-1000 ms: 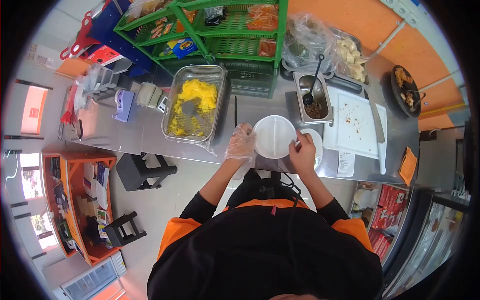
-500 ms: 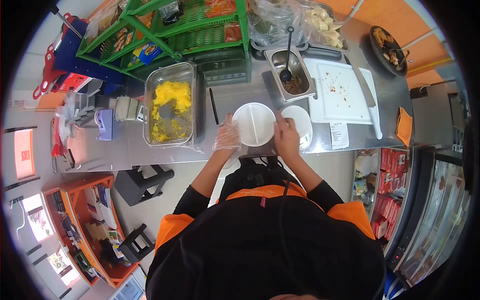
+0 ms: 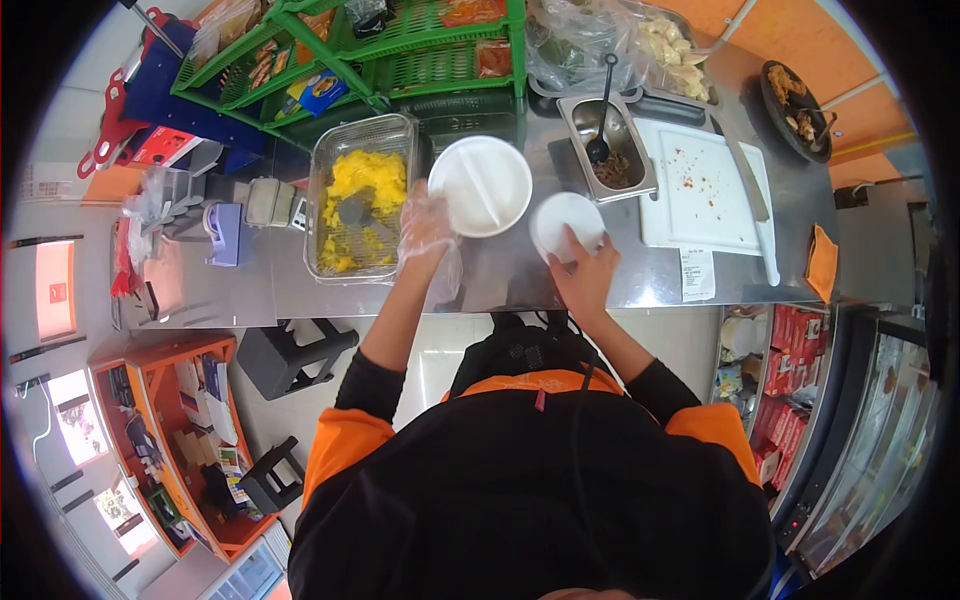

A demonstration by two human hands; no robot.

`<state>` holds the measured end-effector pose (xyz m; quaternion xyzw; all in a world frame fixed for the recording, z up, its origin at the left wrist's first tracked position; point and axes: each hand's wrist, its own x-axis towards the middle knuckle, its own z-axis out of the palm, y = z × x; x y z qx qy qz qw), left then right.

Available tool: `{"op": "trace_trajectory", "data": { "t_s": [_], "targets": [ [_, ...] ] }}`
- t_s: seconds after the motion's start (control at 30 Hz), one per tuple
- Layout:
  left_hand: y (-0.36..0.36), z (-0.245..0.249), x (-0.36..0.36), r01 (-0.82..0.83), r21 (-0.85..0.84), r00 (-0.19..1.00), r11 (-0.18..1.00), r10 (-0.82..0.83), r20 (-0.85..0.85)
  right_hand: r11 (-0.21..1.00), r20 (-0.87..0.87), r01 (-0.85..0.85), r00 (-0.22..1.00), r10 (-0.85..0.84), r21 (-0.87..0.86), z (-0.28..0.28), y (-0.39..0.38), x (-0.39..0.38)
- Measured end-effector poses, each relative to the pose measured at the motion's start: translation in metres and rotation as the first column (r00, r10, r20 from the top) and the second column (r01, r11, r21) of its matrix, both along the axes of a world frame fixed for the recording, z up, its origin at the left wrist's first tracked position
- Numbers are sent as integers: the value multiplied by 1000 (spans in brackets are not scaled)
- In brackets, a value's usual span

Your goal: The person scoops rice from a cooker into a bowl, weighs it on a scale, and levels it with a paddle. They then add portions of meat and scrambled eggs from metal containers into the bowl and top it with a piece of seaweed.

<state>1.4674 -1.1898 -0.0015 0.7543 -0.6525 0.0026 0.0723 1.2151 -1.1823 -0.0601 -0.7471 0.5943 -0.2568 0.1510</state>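
Observation:
My left hand (image 3: 425, 232), in a clear plastic glove, grips the left rim of a white two-compartment bowl (image 3: 470, 190). A divider runs across the bowl, and no food shows in it. Bare, my right hand (image 3: 588, 270) has its fingers on the near edge of a smaller white round lid (image 3: 562, 218), to the right of the bowl. Left of my gloved hand is a clear tray (image 3: 318, 225) of yellow food (image 3: 365, 180) with a dark grey scoop (image 3: 353, 210) in it. Beyond the lid stands a metal pan (image 3: 650, 185) holding dark chopped food and a black ladle (image 3: 603, 120).
White cutting boards (image 3: 715, 220) carry a long knife (image 3: 745, 180) on the right, with a paper receipt (image 3: 697, 275) at their near edge. Green racks (image 3: 430, 80) stand behind. A dark bowl of food (image 3: 768, 98) sits far right, near an orange cloth (image 3: 822, 262).
My left hand has moved the divided bowl away from me and to the left, raising and tilting it. My right hand has left that bowl and taken the white lid.

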Motion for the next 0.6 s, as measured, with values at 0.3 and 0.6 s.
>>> {"op": "trace_trajectory", "data": {
  "t_s": [0.3, 0.6],
  "targets": [
    [-42, -41, -10, -380, 177, 609, 908, 390, -691, 981, 195, -190, 965, 179, 40, 3, -11, 8],
    [-42, -51, -17, -176, -138, 901, 975, 103, -422, 994, 300, -111, 947, 111, -19, -17, -1, 56]
  ]
}}
